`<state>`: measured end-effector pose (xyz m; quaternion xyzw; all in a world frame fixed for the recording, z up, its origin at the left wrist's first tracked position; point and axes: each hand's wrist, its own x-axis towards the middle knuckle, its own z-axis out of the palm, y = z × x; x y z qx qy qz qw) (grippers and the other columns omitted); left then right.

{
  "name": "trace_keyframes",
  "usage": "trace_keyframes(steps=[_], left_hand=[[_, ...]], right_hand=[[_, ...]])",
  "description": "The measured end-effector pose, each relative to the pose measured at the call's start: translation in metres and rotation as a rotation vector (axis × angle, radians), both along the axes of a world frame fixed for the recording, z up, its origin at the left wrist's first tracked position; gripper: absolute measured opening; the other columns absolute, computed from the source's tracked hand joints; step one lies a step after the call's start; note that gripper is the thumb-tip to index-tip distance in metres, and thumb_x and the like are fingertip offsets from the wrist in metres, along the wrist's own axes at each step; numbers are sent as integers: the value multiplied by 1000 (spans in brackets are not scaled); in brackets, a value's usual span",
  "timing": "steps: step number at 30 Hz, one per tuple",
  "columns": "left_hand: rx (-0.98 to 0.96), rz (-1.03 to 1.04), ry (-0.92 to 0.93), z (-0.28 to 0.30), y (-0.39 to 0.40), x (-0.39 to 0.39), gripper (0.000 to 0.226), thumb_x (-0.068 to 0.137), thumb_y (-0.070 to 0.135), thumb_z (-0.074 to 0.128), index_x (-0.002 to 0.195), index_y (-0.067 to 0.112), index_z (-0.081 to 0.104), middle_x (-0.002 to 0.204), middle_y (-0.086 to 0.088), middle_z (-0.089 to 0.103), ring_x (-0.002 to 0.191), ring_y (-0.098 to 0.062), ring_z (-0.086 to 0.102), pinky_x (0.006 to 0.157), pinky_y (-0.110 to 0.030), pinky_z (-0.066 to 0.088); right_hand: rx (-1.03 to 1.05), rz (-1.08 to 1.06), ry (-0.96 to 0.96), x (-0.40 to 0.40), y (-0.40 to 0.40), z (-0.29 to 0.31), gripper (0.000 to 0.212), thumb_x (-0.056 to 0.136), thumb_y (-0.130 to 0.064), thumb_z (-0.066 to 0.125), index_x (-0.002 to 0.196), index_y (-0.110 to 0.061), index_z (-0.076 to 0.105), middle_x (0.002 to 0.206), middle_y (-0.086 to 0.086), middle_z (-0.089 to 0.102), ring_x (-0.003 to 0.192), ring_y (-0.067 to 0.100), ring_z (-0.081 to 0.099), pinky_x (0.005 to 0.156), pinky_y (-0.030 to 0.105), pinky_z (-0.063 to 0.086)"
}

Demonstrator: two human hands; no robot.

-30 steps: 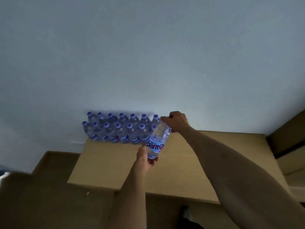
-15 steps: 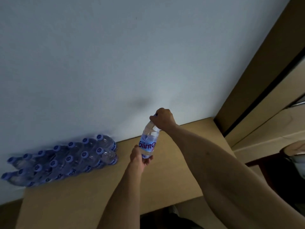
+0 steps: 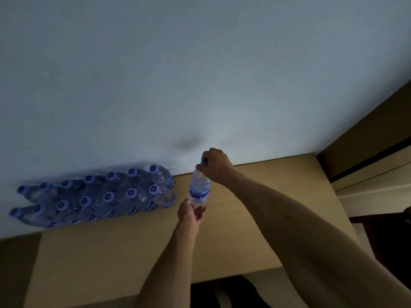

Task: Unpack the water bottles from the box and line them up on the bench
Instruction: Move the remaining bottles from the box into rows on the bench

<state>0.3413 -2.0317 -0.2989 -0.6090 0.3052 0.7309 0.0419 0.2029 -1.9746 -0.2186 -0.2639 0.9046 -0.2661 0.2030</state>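
Note:
A clear water bottle (image 3: 199,189) with a blue cap and a red-and-blue label stands nearly upright over the tan bench (image 3: 138,247), right of the bottle rows. My right hand (image 3: 215,166) grips its cap and neck from above. My left hand (image 3: 191,215) cups its base from below, fingers curled round it. Two rows of several blue-capped bottles (image 3: 97,197) stand against the wall on the bench's back left. The box is out of view.
A pale wall (image 3: 200,74) rises right behind the bench. A brown wooden panel (image 3: 367,138) stands at the right end of the bench. Dark floor shows below the bench's front edge (image 3: 233,292).
The view swung right, so the bottle rows slid to the left of the frame. Both hands keep hold of the bottle, which now stands a little apart from the right end of the rows.

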Motion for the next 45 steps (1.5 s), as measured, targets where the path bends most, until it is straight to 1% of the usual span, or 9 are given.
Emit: trace_keyframes(steps=[7,14,19,22,27,32,37,42,45], left_hand=[[-91,-69,-99,-21,-44,12,20,99,23,52,91,5,54,93,-21,68,69,-26,64,57,-28,48],[-116,-218,-170,-34,-53,27,18,97,21,52,86,7,56,79,-14,68,61,-21,62,55,-27,43],[-175,-310,-210,-27,-58,24,19,97,20,50,86,7,56,80,-13,67,57,-19,59,51,-25,37],[-203,-333,-213,-24,-62,18,15,97,19,49,89,9,54,81,-14,67,55,-18,59,50,-25,35],[-227,-382,-217,-25,-60,10,12,97,18,48,89,10,53,83,-16,67,58,-20,60,50,-26,35],[-215,-421,-208,-27,-55,6,15,98,18,49,85,13,54,81,-14,67,58,-19,59,51,-25,36],[-230,-421,-200,-28,-58,1,10,97,15,48,91,9,54,81,-14,66,55,-16,59,50,-24,37],[-246,-429,-188,-31,-59,0,11,96,14,48,90,7,55,74,-13,64,53,-17,59,48,-24,36],[-235,-438,-179,-31,-56,-3,10,96,14,48,93,7,55,73,-12,64,54,-17,59,49,-24,37]], right_hand=[[41,37,64,22,-38,-35,22,81,-15,64,96,2,65,101,15,57,85,32,59,70,34,45],[40,32,44,26,-66,-50,20,79,-13,65,92,1,68,98,16,57,83,33,60,64,28,39],[103,49,6,21,-80,-46,44,77,-41,72,113,-15,66,115,9,56,97,31,61,79,34,50],[79,-12,71,14,-84,-43,50,83,-55,61,119,-20,63,125,4,58,103,30,62,83,35,47],[208,67,-49,10,-76,-46,43,78,-53,66,105,-20,64,110,7,62,97,30,62,74,30,46],[196,110,-2,7,-73,-48,24,79,-25,68,102,-18,69,102,8,67,92,30,64,67,27,43],[172,77,61,-11,-62,-42,26,78,-17,64,103,-15,72,105,8,68,94,31,65,76,32,50],[231,-32,41,-29,-35,-39,10,75,-17,63,70,-9,57,65,1,51,68,27,58,56,26,38],[209,-54,40,-29,-33,-41,11,73,-13,62,66,-7,55,66,4,52,64,23,54,54,24,36]])
